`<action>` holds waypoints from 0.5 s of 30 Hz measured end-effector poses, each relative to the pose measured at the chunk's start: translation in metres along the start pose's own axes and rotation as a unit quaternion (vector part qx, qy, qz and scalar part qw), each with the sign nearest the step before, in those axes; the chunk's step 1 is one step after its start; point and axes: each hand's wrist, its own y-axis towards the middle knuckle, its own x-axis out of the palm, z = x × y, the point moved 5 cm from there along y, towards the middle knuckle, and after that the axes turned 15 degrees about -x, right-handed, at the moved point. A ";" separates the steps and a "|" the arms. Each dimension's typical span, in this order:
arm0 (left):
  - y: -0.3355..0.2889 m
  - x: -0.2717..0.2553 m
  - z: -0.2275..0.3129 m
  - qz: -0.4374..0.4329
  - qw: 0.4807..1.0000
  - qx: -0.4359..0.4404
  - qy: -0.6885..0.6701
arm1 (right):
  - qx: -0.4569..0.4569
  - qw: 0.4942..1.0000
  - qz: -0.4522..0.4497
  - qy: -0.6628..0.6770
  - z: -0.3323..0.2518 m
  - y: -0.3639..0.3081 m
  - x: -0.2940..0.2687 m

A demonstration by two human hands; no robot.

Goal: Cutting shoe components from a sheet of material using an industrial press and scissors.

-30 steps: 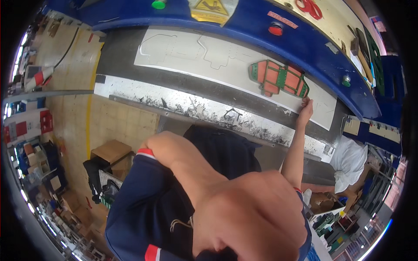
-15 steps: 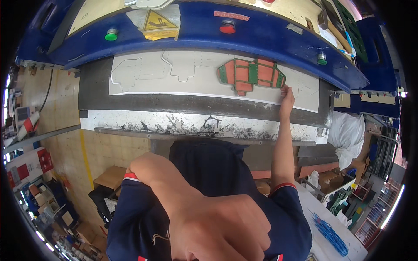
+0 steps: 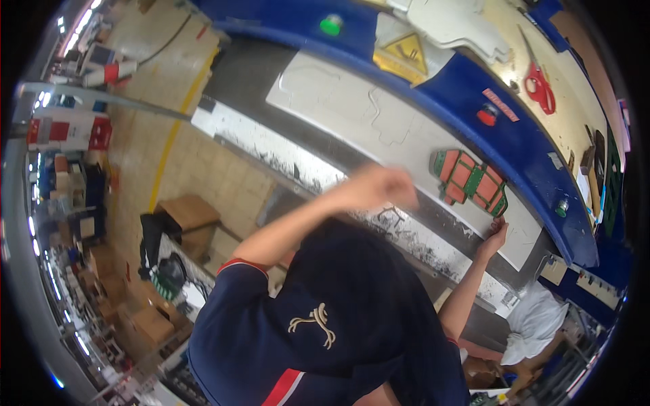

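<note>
A cutting die [image 3: 472, 181] with green edges and pink foam lies on a pale sheet [image 3: 332, 95], toward the sheet's right end. My right hand [image 3: 497, 235] reaches up to the die's lower right corner, its fingers closed on that edge. My left hand [image 3: 386, 189] is in the air over the near side of the press bed, left of the die and apart from it. Motion smears its fingers. Cut outlines show in the sheet left of the die.
Beyond the sheet runs a blue press beam [image 3: 440, 101] with a green button [image 3: 331, 25] and a red button [image 3: 487, 115]. Red scissors [image 3: 539, 89] and white cut pieces [image 3: 457, 27] lie above it. A white bag [image 3: 538, 321] hangs at the right.
The view has turned, so the bench now slants down to the right. My left hand has moved from close below the camera out toward the bench. My right hand stays at the die's corner.
</note>
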 end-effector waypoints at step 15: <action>-0.104 0.042 -0.126 -0.060 0.990 -0.115 -0.060 | 0.070 0.996 0.007 0.056 -0.010 0.007 0.013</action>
